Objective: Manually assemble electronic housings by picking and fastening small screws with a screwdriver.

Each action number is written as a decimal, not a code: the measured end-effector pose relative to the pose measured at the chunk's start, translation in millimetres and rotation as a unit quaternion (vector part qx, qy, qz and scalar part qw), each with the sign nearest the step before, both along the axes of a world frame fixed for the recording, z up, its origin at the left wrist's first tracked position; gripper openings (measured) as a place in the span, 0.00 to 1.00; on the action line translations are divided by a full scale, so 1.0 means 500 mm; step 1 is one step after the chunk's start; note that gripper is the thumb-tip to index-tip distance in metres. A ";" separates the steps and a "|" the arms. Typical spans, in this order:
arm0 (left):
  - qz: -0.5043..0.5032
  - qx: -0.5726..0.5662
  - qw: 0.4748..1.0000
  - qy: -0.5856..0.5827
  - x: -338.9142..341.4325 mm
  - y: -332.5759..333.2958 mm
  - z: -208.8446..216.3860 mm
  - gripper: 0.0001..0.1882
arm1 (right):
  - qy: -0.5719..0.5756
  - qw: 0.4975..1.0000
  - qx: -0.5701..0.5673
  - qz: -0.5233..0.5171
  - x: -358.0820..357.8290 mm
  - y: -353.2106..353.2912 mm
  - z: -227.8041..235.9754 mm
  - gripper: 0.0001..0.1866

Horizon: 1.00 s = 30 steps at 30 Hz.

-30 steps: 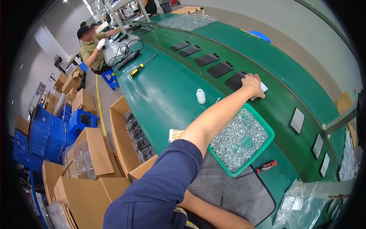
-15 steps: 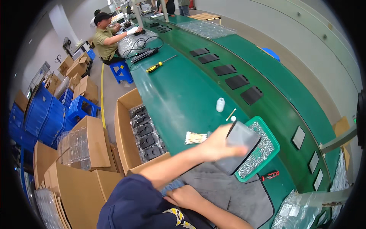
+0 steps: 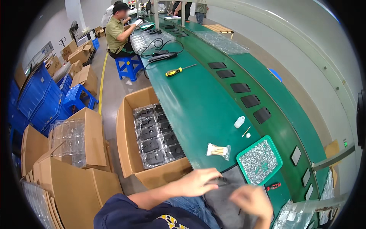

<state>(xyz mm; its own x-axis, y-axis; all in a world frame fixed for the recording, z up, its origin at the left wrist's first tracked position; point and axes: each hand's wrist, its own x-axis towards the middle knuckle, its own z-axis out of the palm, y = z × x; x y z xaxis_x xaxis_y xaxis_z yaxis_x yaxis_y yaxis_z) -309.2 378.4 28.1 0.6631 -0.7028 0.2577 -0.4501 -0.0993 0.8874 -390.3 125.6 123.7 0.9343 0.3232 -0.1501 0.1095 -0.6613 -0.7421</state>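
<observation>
My left hand (image 3: 198,183) reaches over the grey mat (image 3: 235,177) at the table's near edge. Its thumb and fingers bend round something small and dark (image 3: 221,181) that I cannot make out. Opposite it, my right hand (image 3: 253,201) hangs over the mat's right side, its fingers curled but smeared by motion. Beyond the hands stands a green tray (image 3: 239,155) full of small silvery metal pieces. A red-handled screwdriver (image 3: 273,186) lies beside the tray.
A bag of cotton swabs (image 3: 218,150), a white bottle (image 3: 239,121) and a single swab (image 3: 246,131) lie on the green table. Several black panels (image 3: 250,101) line the strip beyond. An open carton (image 3: 160,176) with packed black parts stands left. A co-worker (image 3: 119,32) sits farther off.
The dark grey panel my left hand carried beside the tray is no longer plainly visible. That hand has drawn back left over the mat; my right hand has risen off my lap to the right.
</observation>
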 end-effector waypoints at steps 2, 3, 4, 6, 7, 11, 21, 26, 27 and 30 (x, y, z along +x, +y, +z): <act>-0.037 0.027 0.999 -0.021 -0.020 -0.027 0.007 0.16 | -0.040 0.964 0.010 -0.261 0.027 -0.066 -0.035 0.06; -0.049 0.035 0.992 -0.111 -0.031 -0.049 0.007 0.15 | -0.062 0.951 -0.027 -0.302 0.042 -0.093 -0.059 0.07; -0.057 0.046 0.977 -0.199 -0.040 -0.066 0.004 0.14 | -0.083 0.935 -0.060 -0.339 0.060 -0.110 -0.078 0.10; -0.071 0.059 0.973 -0.211 -0.054 -0.086 -0.014 0.14 | -0.133 0.936 -0.091 -0.312 0.084 -0.132 -0.133 0.11; -0.086 0.072 0.970 -0.217 -0.060 -0.095 -0.026 0.14 | -0.178 0.934 -0.121 -0.284 0.089 -0.141 -0.165 0.13; -0.112 0.103 0.962 -0.226 -0.062 -0.104 -0.041 0.13 | -0.262 0.918 -0.186 -0.232 0.107 -0.145 -0.218 0.17; -0.128 0.126 0.965 -0.192 -0.044 -0.119 -0.006 0.13 | -0.239 0.910 -0.155 -0.301 0.118 -0.136 -0.267 0.10; -0.149 0.167 0.957 -0.184 -0.038 -0.134 -0.007 0.12 | -0.264 0.900 -0.165 -0.307 0.121 -0.134 -0.268 0.07; -0.159 0.185 0.952 -0.183 -0.038 -0.132 -0.006 0.12 | -0.268 0.898 -0.165 -0.306 0.122 -0.134 -0.268 0.07; -0.182 0.222 0.941 -0.181 -0.039 -0.133 0.009 0.13 | -0.274 0.895 -0.166 -0.309 0.122 -0.134 -0.265 0.06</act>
